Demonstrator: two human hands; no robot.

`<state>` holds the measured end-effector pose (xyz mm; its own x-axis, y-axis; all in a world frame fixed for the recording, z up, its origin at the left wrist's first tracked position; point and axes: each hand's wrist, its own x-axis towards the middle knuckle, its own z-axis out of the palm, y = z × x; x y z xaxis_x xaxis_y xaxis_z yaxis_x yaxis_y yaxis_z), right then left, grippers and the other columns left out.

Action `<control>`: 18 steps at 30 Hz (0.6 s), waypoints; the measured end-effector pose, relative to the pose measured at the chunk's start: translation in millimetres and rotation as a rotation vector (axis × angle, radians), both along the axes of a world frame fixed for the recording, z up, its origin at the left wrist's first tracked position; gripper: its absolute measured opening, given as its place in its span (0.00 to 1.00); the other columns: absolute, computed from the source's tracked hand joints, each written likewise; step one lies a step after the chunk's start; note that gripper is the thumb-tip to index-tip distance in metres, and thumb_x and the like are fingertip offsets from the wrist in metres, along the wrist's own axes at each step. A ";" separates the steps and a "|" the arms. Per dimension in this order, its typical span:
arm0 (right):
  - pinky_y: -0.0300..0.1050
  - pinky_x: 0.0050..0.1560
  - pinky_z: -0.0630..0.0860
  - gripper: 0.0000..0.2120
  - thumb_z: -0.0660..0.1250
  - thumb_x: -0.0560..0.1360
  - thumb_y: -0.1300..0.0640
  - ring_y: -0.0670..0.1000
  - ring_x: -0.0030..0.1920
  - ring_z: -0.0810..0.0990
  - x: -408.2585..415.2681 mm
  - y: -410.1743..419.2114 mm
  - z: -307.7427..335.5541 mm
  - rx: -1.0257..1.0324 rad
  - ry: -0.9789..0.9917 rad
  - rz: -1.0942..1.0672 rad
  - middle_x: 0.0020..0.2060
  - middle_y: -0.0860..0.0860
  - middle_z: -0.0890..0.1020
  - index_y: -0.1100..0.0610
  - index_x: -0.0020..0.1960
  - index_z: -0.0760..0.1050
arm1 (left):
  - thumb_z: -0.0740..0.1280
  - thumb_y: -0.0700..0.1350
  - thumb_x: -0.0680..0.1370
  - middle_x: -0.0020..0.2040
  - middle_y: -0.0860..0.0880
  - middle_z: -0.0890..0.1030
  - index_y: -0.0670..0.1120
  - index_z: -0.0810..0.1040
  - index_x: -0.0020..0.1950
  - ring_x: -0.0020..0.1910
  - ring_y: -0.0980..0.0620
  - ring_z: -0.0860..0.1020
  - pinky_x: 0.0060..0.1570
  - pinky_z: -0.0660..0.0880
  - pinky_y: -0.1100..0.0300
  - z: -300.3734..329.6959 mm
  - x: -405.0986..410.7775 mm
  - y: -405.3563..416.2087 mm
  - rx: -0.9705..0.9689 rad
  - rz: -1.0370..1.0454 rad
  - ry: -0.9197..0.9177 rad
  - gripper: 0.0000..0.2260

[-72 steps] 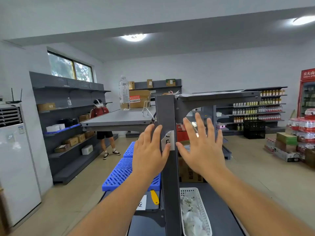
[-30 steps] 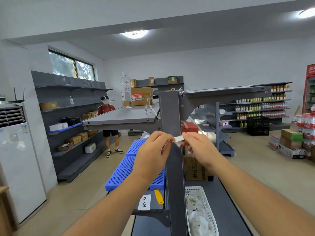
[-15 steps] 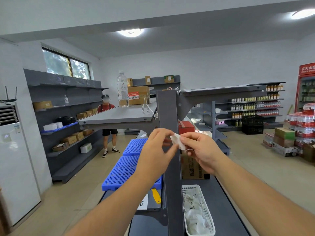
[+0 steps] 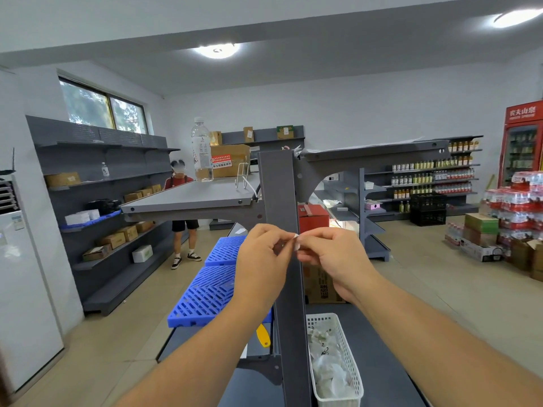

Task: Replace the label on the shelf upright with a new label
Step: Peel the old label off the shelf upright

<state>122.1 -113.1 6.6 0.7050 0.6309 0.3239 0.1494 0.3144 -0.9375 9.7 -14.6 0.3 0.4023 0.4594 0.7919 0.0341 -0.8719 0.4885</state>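
Observation:
A dark grey shelf upright (image 4: pixel 279 189) rises in the middle of the view, its face bare above my hands. My left hand (image 4: pixel 263 259) and my right hand (image 4: pixel 332 254) meet in front of it at mid height. Both pinch a small white label (image 4: pixel 296 241), folded or crumpled, of which only a sliver shows between the fingertips. A white mesh basket (image 4: pixel 343 336) with crumpled white papers stands on the lower shelf right of the upright.
Blue plastic pallets (image 4: pixel 211 292) and a yellow tool (image 4: pixel 263 337) lie left of the upright. A water bottle (image 4: pixel 202 151) stands on the left shelf board (image 4: pixel 188 198). A person (image 4: pixel 182 207) stands by the wall shelving. Boxes and drink packs (image 4: pixel 517 207) sit at right.
The label was stuck on the upright under my flat hands; it has come off and both hands now pinch it, crumpling it smaller in front of the post.

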 end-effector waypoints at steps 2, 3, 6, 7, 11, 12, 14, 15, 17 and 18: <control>0.44 0.48 0.85 0.05 0.72 0.77 0.64 0.53 0.43 0.87 2.3 -1.8 0.7 0.031 0.093 0.064 0.42 0.59 0.88 0.65 0.48 0.87 | 0.71 0.47 0.79 0.47 0.57 0.84 0.53 0.87 0.53 0.47 0.59 0.81 0.49 0.79 0.62 -0.7 1.2 -0.7 0.000 -0.023 0.022 0.06; 0.45 0.50 0.85 0.06 0.72 0.78 0.64 0.54 0.45 0.88 3.6 -3.3 0.7 0.039 0.112 0.099 0.44 0.59 0.89 0.65 0.49 0.87 | 0.70 0.48 0.79 0.47 0.57 0.84 0.54 0.86 0.54 0.48 0.59 0.81 0.50 0.78 0.63 -1.6 1.5 -0.9 0.011 -0.046 0.048 0.07; 0.43 0.50 0.86 0.06 0.71 0.79 0.67 0.54 0.47 0.90 9.5 -8.3 -0.8 0.067 0.183 0.206 0.46 0.60 0.90 0.66 0.53 0.85 | 0.70 0.47 0.79 0.48 0.58 0.84 0.55 0.86 0.56 0.50 0.60 0.80 0.52 0.78 0.65 -5.7 1.9 -2.0 0.033 -0.104 0.100 0.08; 0.41 0.48 0.86 0.06 0.70 0.78 0.68 0.53 0.45 0.90 12.2 -9.5 -2.2 0.069 0.218 0.233 0.46 0.60 0.89 0.66 0.53 0.84 | 0.71 0.46 0.79 0.48 0.58 0.84 0.55 0.86 0.55 0.50 0.60 0.81 0.52 0.78 0.65 -6.6 2.3 -2.1 -0.010 -0.121 0.091 0.08; 0.40 0.43 0.86 0.05 0.70 0.77 0.71 0.53 0.42 0.88 24.2 -11.5 -8.8 0.046 0.272 0.277 0.43 0.60 0.88 0.65 0.49 0.84 | 0.74 0.44 0.76 0.45 0.56 0.87 0.53 0.87 0.50 0.46 0.60 0.85 0.50 0.82 0.61 -4.6 5.6 -5.6 -0.257 -0.229 0.069 0.05; 0.39 0.42 0.86 0.06 0.70 0.77 0.71 0.53 0.41 0.87 27.1 -12.2 -9.9 0.037 0.264 0.280 0.41 0.59 0.88 0.65 0.48 0.84 | 0.75 0.44 0.76 0.44 0.56 0.87 0.53 0.87 0.49 0.45 0.60 0.85 0.50 0.82 0.61 -4.1 6.2 -6.7 -0.260 -0.234 0.078 0.05; 0.38 0.41 0.85 0.06 0.70 0.77 0.71 0.51 0.39 0.87 31.1 -14.0 -11.1 0.022 0.212 0.284 0.39 0.57 0.88 0.64 0.47 0.84 | 0.75 0.44 0.76 0.43 0.56 0.87 0.53 0.86 0.49 0.45 0.59 0.85 0.49 0.82 0.61 -4.0 8.2 -9.3 -0.257 -0.233 0.087 0.04; 0.38 0.42 0.85 0.05 0.71 0.77 0.71 0.50 0.39 0.87 32.7 -14.6 -11.7 0.011 0.169 0.279 0.39 0.56 0.88 0.64 0.47 0.84 | 0.75 0.44 0.76 0.43 0.55 0.87 0.53 0.86 0.49 0.45 0.58 0.85 0.48 0.82 0.61 -4.6 9.5 -10.9 -0.252 -0.227 0.087 0.04; 0.40 0.45 0.84 0.05 0.71 0.77 0.69 0.50 0.40 0.86 36.3 -14.4 -15.0 -0.012 0.082 0.247 0.39 0.55 0.88 0.63 0.50 0.84 | 0.74 0.46 0.77 0.44 0.56 0.85 0.54 0.84 0.51 0.45 0.59 0.83 0.47 0.82 0.62 -7.3 12.5 -13.3 -0.234 -0.185 0.077 0.05; 0.42 0.47 0.84 0.05 0.71 0.78 0.69 0.50 0.41 0.86 38.4 -13.1 -17.7 -0.021 0.061 0.218 0.41 0.55 0.87 0.63 0.51 0.84 | 0.72 0.46 0.77 0.44 0.56 0.84 0.54 0.83 0.52 0.44 0.59 0.82 0.46 0.81 0.63 -8.8 12.9 -13.6 -0.229 -0.151 0.064 0.05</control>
